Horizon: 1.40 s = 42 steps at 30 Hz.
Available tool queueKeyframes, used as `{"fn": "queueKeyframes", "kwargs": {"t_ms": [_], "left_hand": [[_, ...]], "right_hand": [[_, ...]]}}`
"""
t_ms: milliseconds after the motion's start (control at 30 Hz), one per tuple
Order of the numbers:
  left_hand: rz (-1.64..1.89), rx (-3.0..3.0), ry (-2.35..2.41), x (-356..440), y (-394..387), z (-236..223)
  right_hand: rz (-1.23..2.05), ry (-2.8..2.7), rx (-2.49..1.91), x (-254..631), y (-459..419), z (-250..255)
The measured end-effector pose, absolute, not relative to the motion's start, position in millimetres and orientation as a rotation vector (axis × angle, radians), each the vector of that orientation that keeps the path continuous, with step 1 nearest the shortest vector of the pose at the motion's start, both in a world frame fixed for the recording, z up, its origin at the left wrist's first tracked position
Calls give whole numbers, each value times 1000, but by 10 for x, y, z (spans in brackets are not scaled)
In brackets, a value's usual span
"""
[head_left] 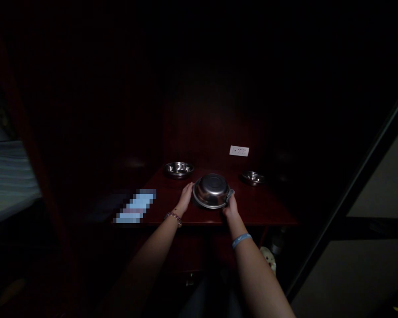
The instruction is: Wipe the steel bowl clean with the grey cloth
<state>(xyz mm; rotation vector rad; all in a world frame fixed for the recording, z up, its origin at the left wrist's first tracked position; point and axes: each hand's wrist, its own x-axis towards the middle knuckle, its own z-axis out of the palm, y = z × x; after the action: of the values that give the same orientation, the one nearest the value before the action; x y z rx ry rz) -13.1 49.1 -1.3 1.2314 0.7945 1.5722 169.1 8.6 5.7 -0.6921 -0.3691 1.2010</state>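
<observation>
A shiny metal bowl (213, 190) is held upside down over the dark red shelf, its base facing up. My left hand (185, 197) grips the rim on the left side, fingers partly hidden by the bowl. On the right side, my right hand (231, 209) grips the rim with a small grey cloth (230, 194) bunched between the fingers and the metal. Behind to the left, a second metal bowl (178, 170) stands upright on the shelf. Another metal bowl (253, 178) stands upright at the back right.
The dark red shelf (262, 207) ends in a front edge just below my hands. A white socket panel (239, 151) is on the back wall. Left of my hands lies a pixelated bright patch (135, 206). A pale object with dark holes (268, 259) sits below the shelf at right.
</observation>
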Motion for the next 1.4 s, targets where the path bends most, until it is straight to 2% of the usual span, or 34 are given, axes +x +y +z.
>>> {"fn": "queueKeyframes", "kwargs": {"t_ms": [167,833,1200,1400], "left_hand": [[1542,1234,807,-115,487,-8],[1609,1214,670,-120,524,-29],[1547,1253,647,-135,521,-18],[1628,1226,676,-133,523,-23]], "right_hand": [[1231,-330,-632,1670,36,102],[1262,-385,-841,1628,-23,123],[1352,-461,-744,1721,-46,135],[1382,-384,-712,1664,-46,149]]}}
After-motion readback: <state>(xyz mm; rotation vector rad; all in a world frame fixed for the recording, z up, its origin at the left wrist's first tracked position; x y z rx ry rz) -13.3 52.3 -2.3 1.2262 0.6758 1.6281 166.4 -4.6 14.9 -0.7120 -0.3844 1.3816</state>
